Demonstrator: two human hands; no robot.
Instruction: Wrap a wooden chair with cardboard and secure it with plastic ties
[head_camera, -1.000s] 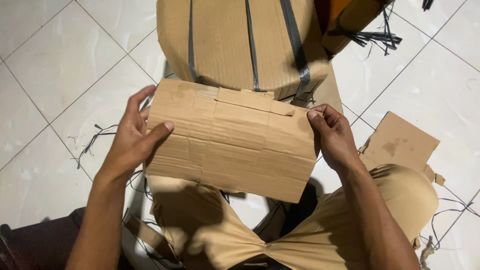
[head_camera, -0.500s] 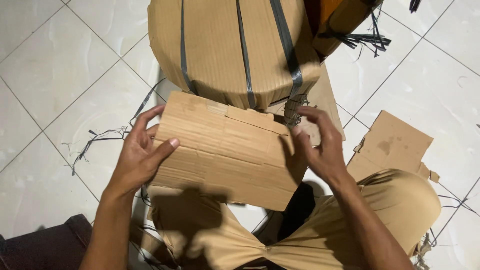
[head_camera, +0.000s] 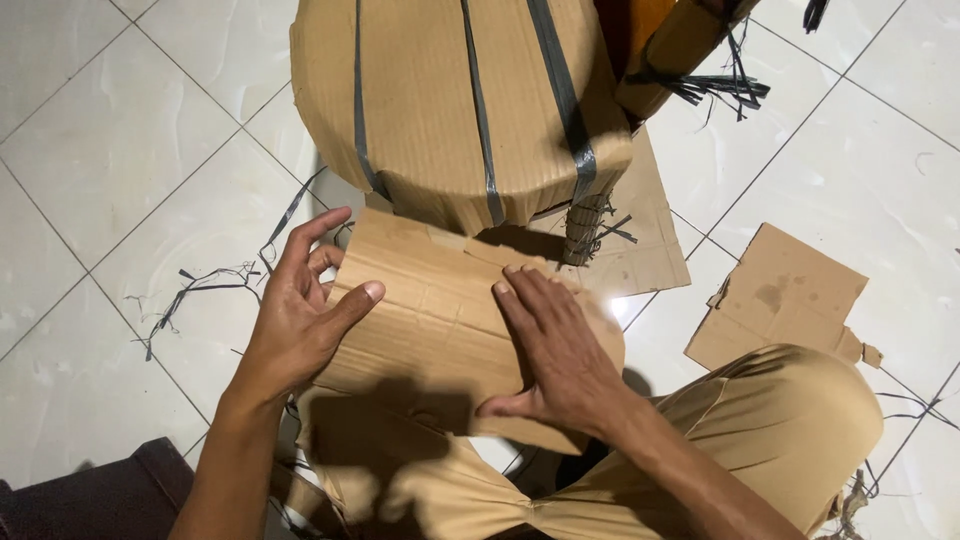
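Head view: right hand (head_camera: 560, 355) has moved off the edge and now lies flat on the cardboard sheet (head_camera: 430, 330), fingers pressed together. Left hand (head_camera: 305, 310) grips its 9 o'clock edge, fingers spread. Sheet over lap, w/ strapped cardboard bundle (head_camera: 460, 100) at 12 o'clock.

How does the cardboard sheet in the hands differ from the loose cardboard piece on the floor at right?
The cardboard sheet is gripped at its edge by the left hand and pressed under the flat right hand; the loose cardboard piece lies untouched on the tile floor. The sheet looks larger and shows creases; the loose piece has a dark stain and a torn corner. Both are plain brown cardboard.
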